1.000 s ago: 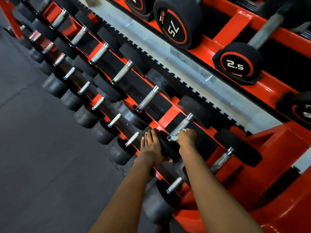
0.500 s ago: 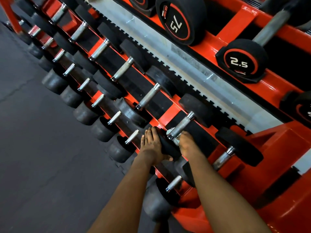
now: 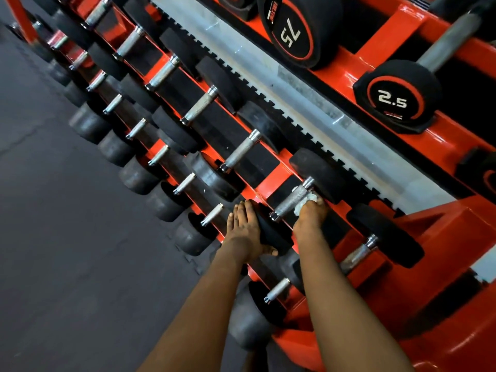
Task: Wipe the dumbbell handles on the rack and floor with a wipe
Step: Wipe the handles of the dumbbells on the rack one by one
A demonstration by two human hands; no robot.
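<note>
The right hand (image 3: 308, 218), holding the wipe (image 3: 302, 204), has slid up the handle (image 3: 290, 202). The left hand (image 3: 244, 233) lies flat on the weight (image 3: 272, 236). Red rack (image 3: 346, 76), dark floor (image 3: 67, 237).

Orange-red rack (image 3: 273, 183) with black dumbbell heads (image 3: 316, 175), silver knurled handles (image 3: 291, 201), a white wipe (image 3: 304, 202), dark grey floor (image 3: 67, 237).

Dumbbell (image 3: 319, 175): black round heads, lying aslant on middle tier of red rack (image 3: 271, 181) | handle (image 3: 288, 204): knurled silver metal, mostly bare | wipe (image 3: 302, 205): white, crumpled, pressed against handle's far end, just beside far head.
</note>
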